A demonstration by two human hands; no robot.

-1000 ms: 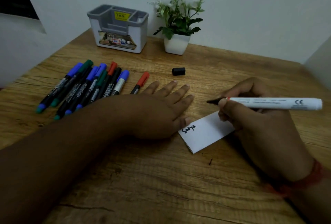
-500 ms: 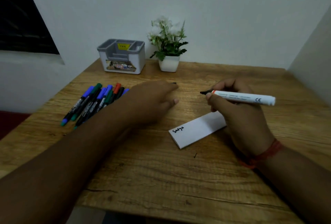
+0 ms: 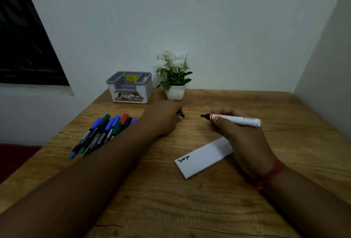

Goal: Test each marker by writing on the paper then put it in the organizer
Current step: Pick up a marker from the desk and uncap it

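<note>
R hand point(image 3: 241, 133) gripping uncapped white marker point(image 3: 235, 120), tip w/ black nib toward L. L hand point(image 3: 163, 118) curled on black cap point(image 3: 180, 114), beyond paper point(image 3: 204, 157).

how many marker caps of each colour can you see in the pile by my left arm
blue caps: 4
green caps: 2
red cap: 1
black cap: 1
total: 8 visible; the left arm may hide more
</note>
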